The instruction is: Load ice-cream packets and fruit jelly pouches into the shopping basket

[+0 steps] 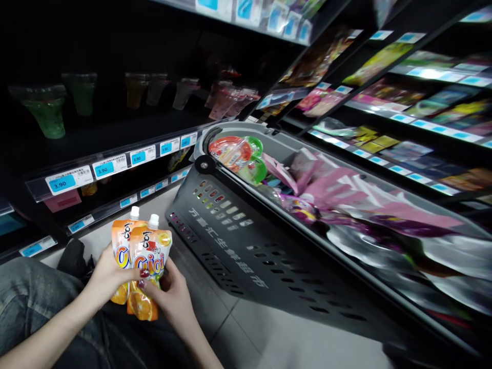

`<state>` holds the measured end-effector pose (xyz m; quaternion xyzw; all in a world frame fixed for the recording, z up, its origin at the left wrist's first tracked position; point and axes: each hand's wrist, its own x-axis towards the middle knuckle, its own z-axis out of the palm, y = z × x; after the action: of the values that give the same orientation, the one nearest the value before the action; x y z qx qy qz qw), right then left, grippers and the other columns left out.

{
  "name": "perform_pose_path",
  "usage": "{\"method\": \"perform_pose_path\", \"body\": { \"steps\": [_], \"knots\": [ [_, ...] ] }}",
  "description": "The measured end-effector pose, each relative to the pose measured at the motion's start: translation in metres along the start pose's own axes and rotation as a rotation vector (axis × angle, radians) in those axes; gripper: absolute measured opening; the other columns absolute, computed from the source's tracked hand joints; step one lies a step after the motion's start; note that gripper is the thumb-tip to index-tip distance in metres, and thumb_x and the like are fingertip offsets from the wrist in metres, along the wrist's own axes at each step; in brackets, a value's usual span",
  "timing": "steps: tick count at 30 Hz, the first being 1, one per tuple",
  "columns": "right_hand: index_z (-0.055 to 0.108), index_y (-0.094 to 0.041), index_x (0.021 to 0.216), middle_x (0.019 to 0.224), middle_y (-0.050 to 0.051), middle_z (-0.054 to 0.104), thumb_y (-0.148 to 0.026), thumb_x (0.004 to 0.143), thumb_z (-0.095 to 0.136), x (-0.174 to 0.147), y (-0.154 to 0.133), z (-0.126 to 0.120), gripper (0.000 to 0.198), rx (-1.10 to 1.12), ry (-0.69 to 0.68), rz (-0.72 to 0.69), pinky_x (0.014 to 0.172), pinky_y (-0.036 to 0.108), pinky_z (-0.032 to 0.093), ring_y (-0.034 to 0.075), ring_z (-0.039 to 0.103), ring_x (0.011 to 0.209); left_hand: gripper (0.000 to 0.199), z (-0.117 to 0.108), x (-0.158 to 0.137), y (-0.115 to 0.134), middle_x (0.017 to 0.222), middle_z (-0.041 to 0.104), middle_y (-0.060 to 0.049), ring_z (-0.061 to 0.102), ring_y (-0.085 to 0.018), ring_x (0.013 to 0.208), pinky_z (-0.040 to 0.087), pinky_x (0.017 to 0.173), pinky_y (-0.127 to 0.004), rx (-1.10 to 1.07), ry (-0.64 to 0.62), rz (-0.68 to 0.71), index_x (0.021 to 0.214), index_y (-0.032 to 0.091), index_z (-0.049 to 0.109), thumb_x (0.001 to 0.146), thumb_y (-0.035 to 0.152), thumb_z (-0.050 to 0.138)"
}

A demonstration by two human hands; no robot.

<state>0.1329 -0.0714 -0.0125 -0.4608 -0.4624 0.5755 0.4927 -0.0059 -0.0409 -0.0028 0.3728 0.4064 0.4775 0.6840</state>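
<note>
Both hands, left [109, 274] and right [172, 294], grip two orange pouches [140, 261] low beside the grey basket [246, 256], and I'd keep them squared together, caps up, thumbs off the spouts.

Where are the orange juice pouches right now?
Head view, lower left: orange juice pouches held between left hand and right hand, left of the grey shopping basket.

This was a shop, a supermarket aisle. Dark shelves [115, 133] on the left carried blue price tags [61, 183] along their edges, packaged snacks [380, 61] filled the racks at far right, and a grey shopping basket [246, 251] held goods between them.
</note>
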Motion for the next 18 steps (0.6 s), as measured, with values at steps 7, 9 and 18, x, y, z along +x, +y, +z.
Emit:
{"method": "perform_pose_path", "body": {
  "steps": [7, 9, 18],
  "knots": [
    [0.052, -0.014, 0.105, 0.102, 0.009, 0.063, -0.031, 0.068, 0.069, 0.0005, 0.0014, -0.0018, 0.044, 0.038, 0.020, 0.046, 0.080, 0.033, 0.049, 0.022, 0.061, 0.091, 0.049, 0.0008, -0.0024, -0.0032, 0.100, 0.064, -0.012, 0.060, -0.026, 0.092, 0.046, 0.086, -0.034, -0.068, -0.024, -0.069, 0.103, 0.008, 0.049, 0.059, 0.009, 0.070],
    [0.052, -0.013, 0.104, 0.102, 0.010, 0.063, -0.032, 0.068, 0.069, 0.0004, 0.0016, -0.0026, 0.044, 0.022, 0.035, 0.061, 0.080, 0.034, 0.049, 0.023, 0.060, 0.092, 0.050, 0.0020, -0.0033, -0.0019, 0.101, 0.064, -0.013, 0.060, -0.026, 0.093, 0.046, 0.087, -0.035, -0.085, -0.032, -0.089, 0.105, 0.007, 0.048, 0.060, 0.008, 0.069],
    [0.053, -0.013, 0.104, 0.101, 0.010, 0.063, -0.037, 0.069, 0.067, -0.0016, 0.0024, -0.0019, 0.044, -0.047, 0.077, 0.049, 0.080, 0.035, 0.048, 0.024, 0.060, 0.091, 0.051, 0.0030, -0.0040, 0.0013, 0.101, 0.065, -0.011, 0.060, -0.025, 0.095, 0.044, 0.089, -0.034, -0.121, -0.045, -0.111, 0.107, 0.008, 0.049, 0.060, 0.007, 0.069]
  ]
}}
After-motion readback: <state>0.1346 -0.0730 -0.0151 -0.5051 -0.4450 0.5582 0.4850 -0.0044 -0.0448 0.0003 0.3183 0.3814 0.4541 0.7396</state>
